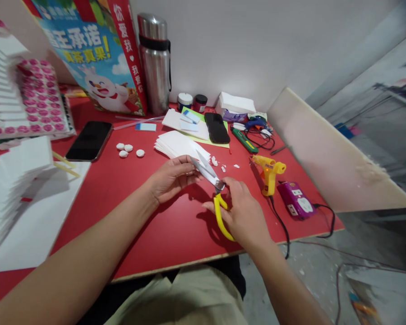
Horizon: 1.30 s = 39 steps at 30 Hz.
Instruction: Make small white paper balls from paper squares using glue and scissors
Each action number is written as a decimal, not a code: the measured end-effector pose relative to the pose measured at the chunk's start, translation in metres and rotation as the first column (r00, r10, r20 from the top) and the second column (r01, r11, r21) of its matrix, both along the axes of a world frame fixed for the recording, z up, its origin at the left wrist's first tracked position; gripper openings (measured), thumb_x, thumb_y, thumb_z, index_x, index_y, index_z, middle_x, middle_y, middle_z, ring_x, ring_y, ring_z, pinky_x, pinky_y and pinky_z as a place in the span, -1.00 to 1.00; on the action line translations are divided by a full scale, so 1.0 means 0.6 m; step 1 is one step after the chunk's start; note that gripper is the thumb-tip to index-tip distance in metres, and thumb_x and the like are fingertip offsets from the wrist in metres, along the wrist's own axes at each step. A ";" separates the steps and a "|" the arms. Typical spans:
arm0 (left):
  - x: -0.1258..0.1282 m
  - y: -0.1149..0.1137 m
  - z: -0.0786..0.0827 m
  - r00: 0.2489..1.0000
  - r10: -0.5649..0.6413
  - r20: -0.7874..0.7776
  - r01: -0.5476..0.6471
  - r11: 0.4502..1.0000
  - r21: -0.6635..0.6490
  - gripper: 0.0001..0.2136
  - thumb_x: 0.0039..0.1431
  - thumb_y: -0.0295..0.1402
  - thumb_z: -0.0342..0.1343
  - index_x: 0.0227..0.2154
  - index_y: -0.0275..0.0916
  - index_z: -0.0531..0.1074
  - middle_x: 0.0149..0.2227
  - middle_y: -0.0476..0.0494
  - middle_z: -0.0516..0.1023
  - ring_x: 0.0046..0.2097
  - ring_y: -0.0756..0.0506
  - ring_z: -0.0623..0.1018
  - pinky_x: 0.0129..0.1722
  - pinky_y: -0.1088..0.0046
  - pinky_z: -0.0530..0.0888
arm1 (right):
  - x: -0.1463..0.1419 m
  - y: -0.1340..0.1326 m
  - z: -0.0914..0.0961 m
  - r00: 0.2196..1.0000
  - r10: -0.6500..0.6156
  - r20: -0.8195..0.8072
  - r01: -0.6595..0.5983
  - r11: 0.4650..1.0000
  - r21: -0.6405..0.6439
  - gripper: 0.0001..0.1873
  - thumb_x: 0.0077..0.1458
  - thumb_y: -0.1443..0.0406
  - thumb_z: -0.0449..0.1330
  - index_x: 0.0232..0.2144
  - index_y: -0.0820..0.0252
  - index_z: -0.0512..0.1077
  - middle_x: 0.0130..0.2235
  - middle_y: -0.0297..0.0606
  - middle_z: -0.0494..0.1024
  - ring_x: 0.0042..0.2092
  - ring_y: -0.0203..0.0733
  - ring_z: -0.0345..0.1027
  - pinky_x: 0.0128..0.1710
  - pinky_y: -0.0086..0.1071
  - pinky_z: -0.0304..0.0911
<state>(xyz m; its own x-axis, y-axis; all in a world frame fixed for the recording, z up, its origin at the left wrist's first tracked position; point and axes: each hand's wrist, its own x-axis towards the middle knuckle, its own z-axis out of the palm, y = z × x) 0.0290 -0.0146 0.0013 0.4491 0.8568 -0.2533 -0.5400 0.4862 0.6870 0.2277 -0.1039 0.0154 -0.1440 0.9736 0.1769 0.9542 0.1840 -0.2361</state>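
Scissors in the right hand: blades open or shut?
Open, slightly: the scissors show two blades parted in a narrow V toward the left hand.

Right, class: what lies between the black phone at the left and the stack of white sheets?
Four small white discs on the red table, seen in the head view.

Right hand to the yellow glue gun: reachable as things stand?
Likely yes on path: the glue gun stands beside the right hand, bare table between. But that hand is gripping the scissors, so it isn't free.

scissor handles half under right hand, sticker sheets cropped
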 end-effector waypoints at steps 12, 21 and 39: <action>0.001 0.001 0.000 1.000 -0.008 -0.001 0.008 1.000 -0.019 -0.91 0.09 -0.60 0.27 -0.35 -0.37 0.52 -0.36 -0.15 0.61 -0.32 -0.02 0.64 -0.25 0.52 0.62 | -0.001 -0.004 0.001 0.999 -0.002 0.033 0.002 1.000 0.012 -0.31 0.28 -0.11 0.14 0.19 0.29 0.32 -0.10 0.03 0.54 -0.22 0.10 0.53 -0.33 -0.18 0.36; 0.005 0.000 -0.003 1.000 -0.021 0.004 0.021 0.999 -0.040 -0.92 0.10 -0.62 0.25 -0.33 -0.40 0.52 -0.35 -0.17 0.60 -0.33 -0.02 0.64 -0.27 0.54 0.61 | -0.003 -0.011 -0.013 0.995 0.007 0.095 -0.012 0.999 0.052 -0.38 0.36 -0.07 0.05 0.19 0.28 0.36 -0.17 -0.01 0.54 -0.32 0.05 0.52 -0.36 -0.21 0.36; 0.005 -0.002 -0.005 0.995 -0.097 0.023 0.097 0.995 -0.002 -0.87 0.04 -0.52 0.38 -0.36 -0.39 0.53 -0.40 -0.19 0.64 -0.39 -0.02 0.64 -0.34 0.57 0.59 | 0.010 -0.023 -0.021 0.974 0.015 -0.227 -0.007 0.999 0.035 -0.51 0.36 0.00 0.10 0.08 0.27 0.43 -0.21 -0.05 0.63 -0.24 -0.02 0.54 -0.22 -0.25 0.43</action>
<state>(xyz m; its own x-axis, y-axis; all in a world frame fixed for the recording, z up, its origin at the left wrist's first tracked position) 0.0318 -0.0159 -0.0017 0.5357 0.8082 -0.2446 -0.5055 0.5390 0.6738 0.2335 -0.1179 0.0029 -0.1068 0.9651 0.2390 0.8742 0.2057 -0.4399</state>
